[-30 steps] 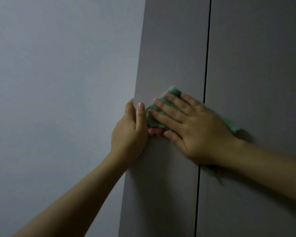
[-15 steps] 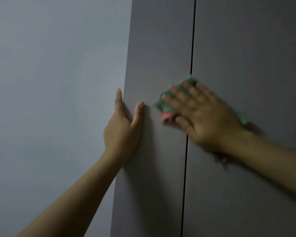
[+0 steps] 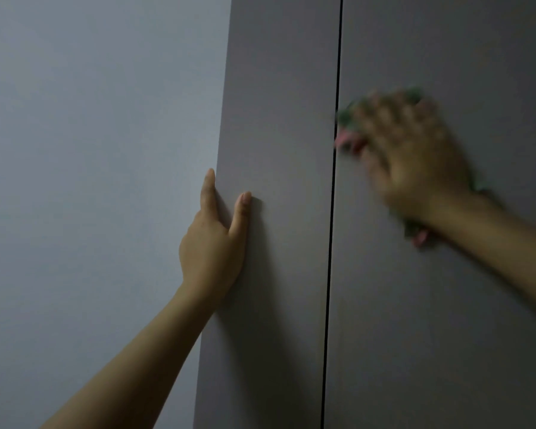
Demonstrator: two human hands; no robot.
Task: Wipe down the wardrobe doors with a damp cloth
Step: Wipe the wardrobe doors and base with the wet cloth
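The right hand [image 3: 415, 162] lies flat over a green and pink cloth [image 3: 348, 119] and presses it against the right wardrobe door [image 3: 446, 305], just right of the dark gap [image 3: 331, 243] between the two doors. Its fingers are spread and fairly straight on top of the cloth; the hand and cloth are blurred, so finer detail of the fingers cannot be told. Bits of the cloth show past the fingertips at upper left and again below the wrist.

The left hand [image 3: 212, 243] rests on the outer edge of the left wardrobe door [image 3: 276, 150], thumb straight on the door's face, the one visible finger straight along the edge; the other fingers are hidden behind the door. It holds nothing else. A plain pale wall [image 3: 90, 150] fills the left side.
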